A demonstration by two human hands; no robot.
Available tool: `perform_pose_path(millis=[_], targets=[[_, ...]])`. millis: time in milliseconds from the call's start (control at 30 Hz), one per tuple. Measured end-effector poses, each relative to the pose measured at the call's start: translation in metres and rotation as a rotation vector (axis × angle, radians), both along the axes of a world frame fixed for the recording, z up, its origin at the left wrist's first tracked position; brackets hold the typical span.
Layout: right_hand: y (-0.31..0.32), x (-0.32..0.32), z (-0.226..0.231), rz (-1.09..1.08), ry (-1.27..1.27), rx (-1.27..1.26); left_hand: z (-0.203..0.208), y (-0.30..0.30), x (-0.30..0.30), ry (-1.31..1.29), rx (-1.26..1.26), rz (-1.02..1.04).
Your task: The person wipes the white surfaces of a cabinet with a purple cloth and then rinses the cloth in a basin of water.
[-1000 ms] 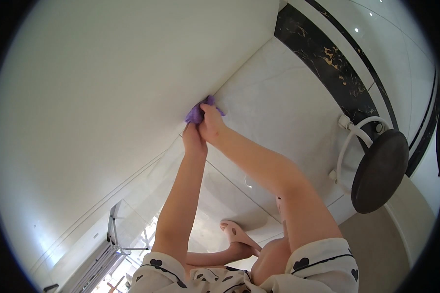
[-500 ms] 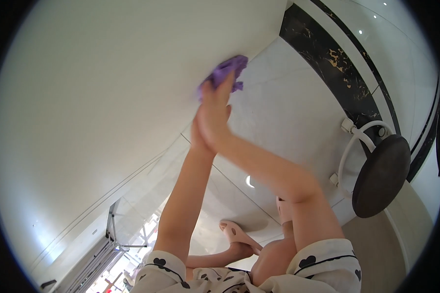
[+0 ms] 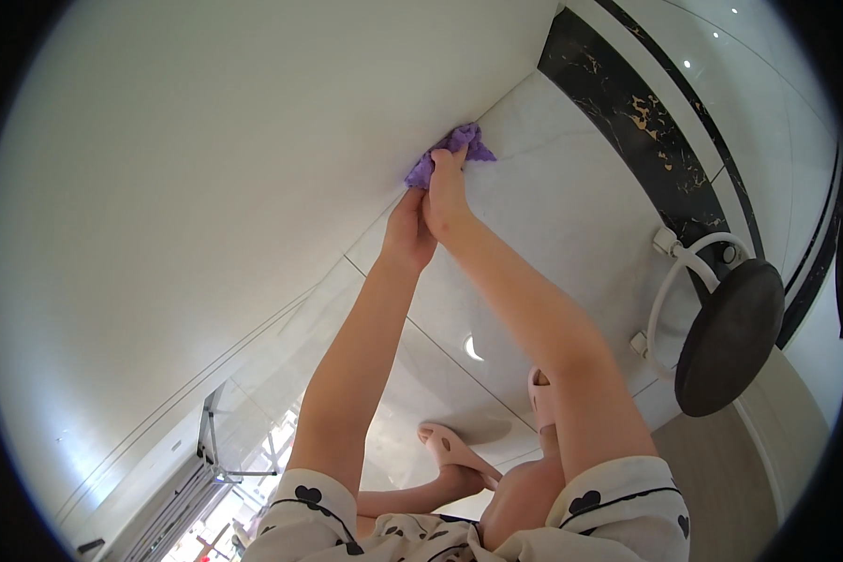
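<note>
A crumpled purple fabric cloth [image 3: 451, 142], likely light, soft and best gripped mid-bunch, was grasped by the right hand [image 3: 448, 190] at the smooth white wall's [image 3: 215, 178] foot; closure of the left hand [image 3: 408, 228] could not be told.

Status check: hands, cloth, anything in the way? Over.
Right hand on purple cloth, left hand alongside. Cloth at seam of white wall and pale floor. Dark-seated stool to the right, clear of hands.

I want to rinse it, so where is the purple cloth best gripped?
Likely by the cloth's loose right corner, pinched from the right: it sticks out over the floor past the right hand, while the left edge runs beside the white surface.
</note>
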State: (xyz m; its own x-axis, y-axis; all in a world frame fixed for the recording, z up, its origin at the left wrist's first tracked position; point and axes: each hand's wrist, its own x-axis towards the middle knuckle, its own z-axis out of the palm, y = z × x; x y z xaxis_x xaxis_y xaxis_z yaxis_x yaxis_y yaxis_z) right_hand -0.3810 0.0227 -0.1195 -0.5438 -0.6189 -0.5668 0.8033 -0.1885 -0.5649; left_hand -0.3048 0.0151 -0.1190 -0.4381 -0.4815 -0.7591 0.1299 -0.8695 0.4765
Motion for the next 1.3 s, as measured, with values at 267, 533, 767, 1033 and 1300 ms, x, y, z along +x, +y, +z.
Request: perform_pose_path(millis=[267,533,767,1033,1300], targets=[[0.008,0.024,0.116,0.021,0.685,0.152,0.073,0.009,0.017,0.261,-0.095,0.048],[0.015,0.061,0.082,-0.024,1.569,0.061,0.066,0.02,0.045,0.286,0.005,0.183],[0.014,0.03,0.056,0.226,0.521,0.329,0.034,0.027,0.037,0.15,0.012,-0.037],[0.016,0.074,0.123,0.056,1.167,0.016,0.135,0.041,0.051,0.095,-0.312,0.129],[0.01,0.084,0.092,-0.061,1.476,-0.059,0.108,0.039,0.077,0.171,-0.184,0.121]])
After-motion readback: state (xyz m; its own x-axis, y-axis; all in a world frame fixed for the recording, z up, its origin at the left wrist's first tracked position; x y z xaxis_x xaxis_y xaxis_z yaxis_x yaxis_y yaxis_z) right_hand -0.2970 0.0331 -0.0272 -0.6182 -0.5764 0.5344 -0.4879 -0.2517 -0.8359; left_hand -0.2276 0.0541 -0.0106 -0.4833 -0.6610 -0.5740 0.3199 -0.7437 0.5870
